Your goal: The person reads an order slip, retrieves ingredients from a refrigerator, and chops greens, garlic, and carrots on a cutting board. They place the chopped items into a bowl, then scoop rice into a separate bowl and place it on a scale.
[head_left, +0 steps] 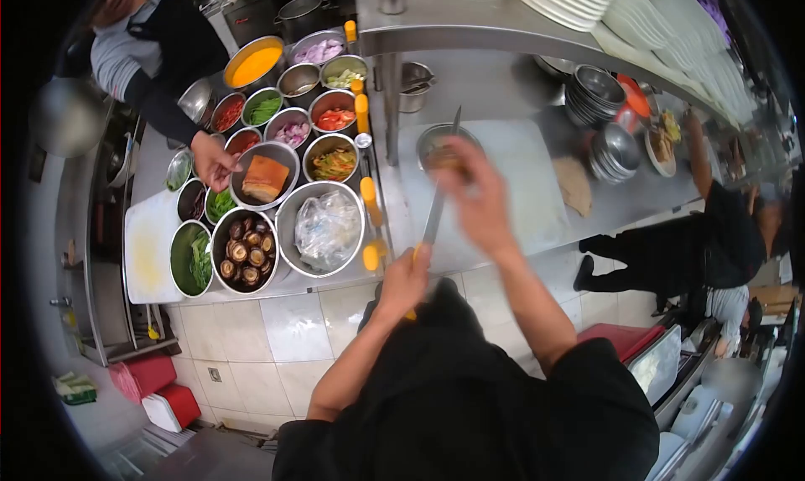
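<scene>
My left hand [406, 281] is wrapped round the yellow handle of a knife [435, 213], whose blade points up and away over the front of the white cutting board [520, 171]. My right hand [476, 192] is smeared by motion beside the blade, above the board; its fingers and anything in them cannot be made out. Just beyond it, partly hidden by the fingers, a round metal bowl [434, 137] stands on the board. A second blade tip shows above that bowl.
Left of the board stand metal containers of vegetables, mushrooms [245, 254] and a bagged item [329, 229]. A co-worker's hand [215, 161] touches a bowl with a meat block [266, 179]. Stacked bowls [597, 95] stand right, beneath a plate shelf [503, 20]. Other people stand at right.
</scene>
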Available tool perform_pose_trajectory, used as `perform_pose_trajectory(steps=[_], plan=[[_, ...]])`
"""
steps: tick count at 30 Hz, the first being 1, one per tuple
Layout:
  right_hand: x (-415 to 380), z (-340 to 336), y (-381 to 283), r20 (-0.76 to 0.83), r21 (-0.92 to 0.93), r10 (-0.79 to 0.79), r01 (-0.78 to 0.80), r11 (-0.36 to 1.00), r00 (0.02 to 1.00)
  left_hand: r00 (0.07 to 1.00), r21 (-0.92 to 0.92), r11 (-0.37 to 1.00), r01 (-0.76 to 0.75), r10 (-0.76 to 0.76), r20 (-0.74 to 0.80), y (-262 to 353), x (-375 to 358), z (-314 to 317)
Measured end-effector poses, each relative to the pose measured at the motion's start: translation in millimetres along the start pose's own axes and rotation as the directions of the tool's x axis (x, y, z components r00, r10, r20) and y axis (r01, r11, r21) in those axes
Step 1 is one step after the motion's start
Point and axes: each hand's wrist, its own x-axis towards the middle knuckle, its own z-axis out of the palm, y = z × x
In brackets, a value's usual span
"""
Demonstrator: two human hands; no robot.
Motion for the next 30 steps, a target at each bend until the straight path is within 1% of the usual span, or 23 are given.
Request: perform_pose_trajectory(steps=[1,2,3,4,5,7,10,13,16,19,20,23,24,27,29,30], plan=[[-4,-42,15,-0.143,-0.172,-0.007,-0.018,0.985,0.99,1.0,0.036,0.999,0.015,-0.015,0.012,11,-2,2],[-14,-78,36,-0.261,-0.245,0.049,-0.115,0.963,0.964,0.999,0.074,0.997,0.032,-0.033,0.021,20,-4,3],[-27,-111,61,-0.316,-0.339,0.107,-0.217,0.916,0.943,0.998,0.114,0.992,0.049,-0.053,0.029,25,-5,5],[-43,-137,83,-0.285,-0.474,0.14,-0.267,0.839,0.948,0.999,0.157,0.987,0.022,-0.028,0.037,21,-3,10],[-55,-146,99,-0.22,-0.429,0.264,-0.336,0.839,0.939,0.997,0.215,0.976,0.03,-0.043,0.058,20,-1,15],[-76,-157,126,-0.06,-0.346,0.486,-0.475,0.809,0.872,0.992,0.331,0.942,0.044,-0.08,0.096,17,3,24],[-92,-154,165,0.171,-0.37,0.526,-0.441,0.818,0.833,0.994,0.447,0.895,0.004,-0.054,0.099,8,9,46],[-97,-152,180,0.057,-0.568,0.344,-0.252,0.783,0.937,0.994,0.546,0.838,0.01,-0.069,0.087,16,15,63],[-106,-154,174,-0.158,-0.553,0.184,-0.242,0.797,0.97,0.999,0.584,0.811,-0.039,0.009,0.054,13,26,76],[-118,-152,180,-0.111,-0.333,0.253,-0.276,0.902,0.961,0.998,0.603,0.797,-0.037,0.004,0.056,22,36,90],[-120,-150,179,-0.094,-0.359,0.213,-0.232,0.904,0.973,0.999,0.61,0.792,-0.03,0.001,0.048,26,40,96],[-129,-136,172,-0.156,-0.384,0.125,-0.176,0.906,0.98,0.998,0.65,0.759,-0.036,-0.008,0.066,29,51,105],[-130,-135,168,-0.167,-0.364,0.134,-0.188,0.912,0.977,0.997,0.669,0.743,-0.034,-0.017,0.07,30,53,108],[-137,-132,173,-0.19,-0.333,0.076,-0.137,0.933,0.979,0.996,0.732,0.681,-0.029,-0.039,0.075,31,59,116],[-139,-132,175,-0.2,-0.336,0.012,-0.08,0.938,0.98,0.997,0.785,0.619,-0.026,-0.043,0.067,27,62,119],[-139,-133,175,-0.205,-0.34,-0.02,-0.052,0.939,0.979,0.997,0.781,0.624,-0.031,-0.032,0.065,27,61,119]])
